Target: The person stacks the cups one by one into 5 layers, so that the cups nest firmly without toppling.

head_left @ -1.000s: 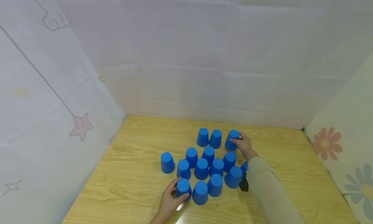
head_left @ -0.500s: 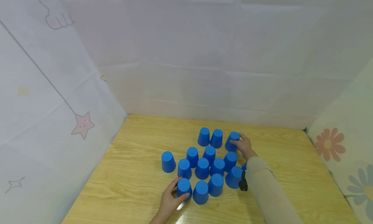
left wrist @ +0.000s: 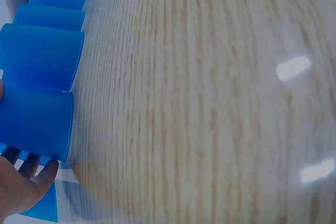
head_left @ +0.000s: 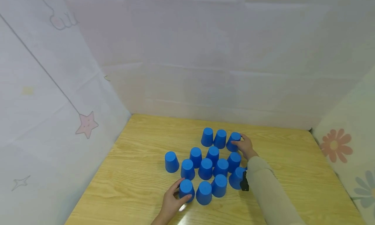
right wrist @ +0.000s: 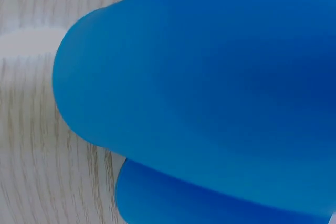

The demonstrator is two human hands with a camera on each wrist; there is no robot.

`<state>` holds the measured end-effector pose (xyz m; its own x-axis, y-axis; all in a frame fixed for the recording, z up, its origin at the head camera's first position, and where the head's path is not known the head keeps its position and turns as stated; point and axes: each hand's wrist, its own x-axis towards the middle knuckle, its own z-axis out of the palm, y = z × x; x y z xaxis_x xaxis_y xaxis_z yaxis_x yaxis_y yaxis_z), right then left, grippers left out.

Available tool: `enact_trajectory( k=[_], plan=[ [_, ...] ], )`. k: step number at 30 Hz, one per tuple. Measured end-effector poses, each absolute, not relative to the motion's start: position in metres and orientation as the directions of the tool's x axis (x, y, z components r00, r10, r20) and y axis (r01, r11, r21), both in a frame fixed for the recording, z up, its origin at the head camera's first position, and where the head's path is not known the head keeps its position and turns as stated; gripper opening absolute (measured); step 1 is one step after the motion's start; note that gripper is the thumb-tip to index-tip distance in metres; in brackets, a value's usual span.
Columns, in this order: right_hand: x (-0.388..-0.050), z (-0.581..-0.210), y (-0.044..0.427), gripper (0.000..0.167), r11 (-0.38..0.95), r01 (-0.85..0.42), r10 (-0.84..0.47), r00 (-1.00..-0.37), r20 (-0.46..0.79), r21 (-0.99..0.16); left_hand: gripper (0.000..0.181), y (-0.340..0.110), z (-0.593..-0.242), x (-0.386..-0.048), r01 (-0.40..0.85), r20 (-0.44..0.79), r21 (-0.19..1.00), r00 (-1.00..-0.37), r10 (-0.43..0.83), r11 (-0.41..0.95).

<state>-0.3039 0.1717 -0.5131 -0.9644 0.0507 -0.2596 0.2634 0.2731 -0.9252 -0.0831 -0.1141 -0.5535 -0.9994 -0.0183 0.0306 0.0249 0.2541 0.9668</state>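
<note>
Several plain blue cups stand upside down on the wooden table in loose rows. In the head view, my left hand [head_left: 172,200] holds the cup [head_left: 186,189] at the front left, thumb and fingers on either side of it. The left wrist view shows those fingers [left wrist: 44,174] against the cup wall [left wrist: 34,121]. At the back right, my right hand [head_left: 246,147] grips another cup [head_left: 232,143], which stands close beside a back-row cup [head_left: 220,139]. A blue cup [right wrist: 184,87] fills most of the right wrist view, where the right hand's fingers are hidden.
One cup [head_left: 171,162] stands apart on the left. My right sleeve [head_left: 268,186] passes over the right side, partly hiding a cup [head_left: 236,177] beside a black wrist piece [head_left: 244,182]. Printed cloth walls [head_left: 205,72] border the wooden table [head_left: 117,179].
My right hand has brought its cup slightly left relative to the back row, narrowing the gap. My left hand keeps its hold on the front cup. The head view has shifted a little.
</note>
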Motion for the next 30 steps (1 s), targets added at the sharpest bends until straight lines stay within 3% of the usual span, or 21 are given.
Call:
enact_trajectory(
  k=[15, 30],
  plan=[
    [-0.3026, -0.5122, 0.1689, 0.057, 0.276, 0.267, 0.064, -0.964, -0.259, -0.923, 0.061, -0.1141, -0.5540, -0.0831, 0.027, 0.027, 0.968, -1.000, 0.006, 0.249],
    [-0.3021, -0.5092, 0.1720, 0.066, 0.319, 0.264, 0.034, -0.963, -0.268, -0.910, 0.061, -0.1141, -0.5521, -0.0812, 0.033, 0.033, 0.971, -0.999, 0.002, 0.238]
  ],
)
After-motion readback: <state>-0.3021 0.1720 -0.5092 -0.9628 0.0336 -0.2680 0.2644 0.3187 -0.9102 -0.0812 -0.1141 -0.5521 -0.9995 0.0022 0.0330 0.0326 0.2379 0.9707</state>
